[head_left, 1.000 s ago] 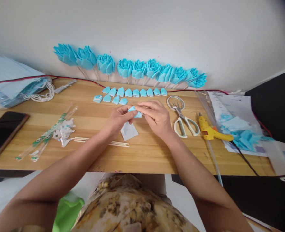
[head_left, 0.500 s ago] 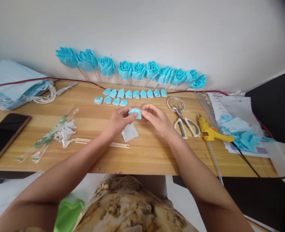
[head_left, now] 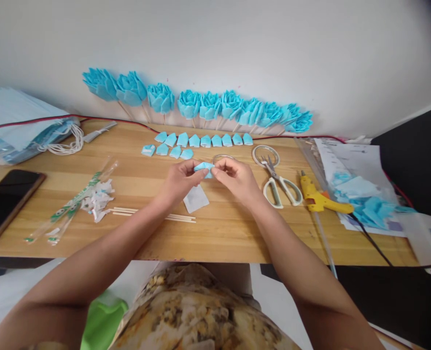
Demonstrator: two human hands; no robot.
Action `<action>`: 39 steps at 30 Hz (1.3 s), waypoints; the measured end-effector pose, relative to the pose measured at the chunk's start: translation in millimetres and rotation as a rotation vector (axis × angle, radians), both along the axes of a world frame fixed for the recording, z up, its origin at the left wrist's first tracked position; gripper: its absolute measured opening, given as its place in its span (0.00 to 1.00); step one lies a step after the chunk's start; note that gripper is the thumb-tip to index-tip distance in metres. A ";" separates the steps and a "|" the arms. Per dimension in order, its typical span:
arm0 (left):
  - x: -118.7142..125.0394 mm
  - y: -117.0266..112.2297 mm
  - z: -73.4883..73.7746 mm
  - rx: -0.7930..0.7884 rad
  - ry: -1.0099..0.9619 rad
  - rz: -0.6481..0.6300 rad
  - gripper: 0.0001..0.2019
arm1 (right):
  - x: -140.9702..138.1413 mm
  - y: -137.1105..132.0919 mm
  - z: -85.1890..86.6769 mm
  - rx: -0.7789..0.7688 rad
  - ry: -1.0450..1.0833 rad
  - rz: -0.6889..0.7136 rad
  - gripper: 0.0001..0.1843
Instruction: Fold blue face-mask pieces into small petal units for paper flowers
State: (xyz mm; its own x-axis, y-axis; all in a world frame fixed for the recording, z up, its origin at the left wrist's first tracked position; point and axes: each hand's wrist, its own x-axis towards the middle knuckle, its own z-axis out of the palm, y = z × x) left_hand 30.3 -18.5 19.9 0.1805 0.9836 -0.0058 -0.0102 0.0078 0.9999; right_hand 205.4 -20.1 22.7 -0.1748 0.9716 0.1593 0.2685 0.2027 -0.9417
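Between my two hands, over the middle of the table, is a small folded piece of light-blue fabric (head_left: 203,168). My left hand (head_left: 182,179) pinches its left side between thumb and fingers. On its right side, my right hand (head_left: 234,177) grips the edge with thumb and fingertips. A pale square piece (head_left: 196,199) lies flat on the wood just below my hands. Beyond them, folded blue petals (head_left: 194,141) are set out in two rows. Thin wooden sticks (head_left: 181,218) lie partly behind my left forearm.
Blue fabric flowers (head_left: 210,105) on sticks lean against the wall. To the right lie scissors (head_left: 279,180), a tape roll (head_left: 265,155), a yellow glue gun (head_left: 319,197) and blue scraps (head_left: 370,209). On the left are a phone (head_left: 11,204), plastic wrappers (head_left: 75,201) and bagged masks (head_left: 26,124).
My right fingers have shifted slightly left along the blue piece, and its upper part looks folded lower. The ring behind my right hand shows more. Other things lie as before.
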 end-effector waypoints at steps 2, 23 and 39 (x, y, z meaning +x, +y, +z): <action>-0.2 0.1 -0.9 0.003 0.003 -0.004 0.11 | 1.3 0.6 -1.1 0.013 0.001 -0.009 0.10; -0.4 0.4 -1.8 0.008 -0.002 -0.009 0.09 | 3.1 0.0 3.3 0.053 -0.053 0.011 0.09; 0.3 2.1 -3.8 -0.008 -0.065 0.038 0.08 | 0.9 -1.0 3.0 0.004 0.032 -0.031 0.11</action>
State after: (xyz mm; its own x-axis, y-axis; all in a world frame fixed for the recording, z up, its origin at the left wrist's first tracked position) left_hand 30.6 -16.4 16.1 0.1432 0.9897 -0.0036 -0.0758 0.0146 0.9970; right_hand 206.3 -21.1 25.7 -0.1397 0.9759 0.1678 0.2442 0.1982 -0.9493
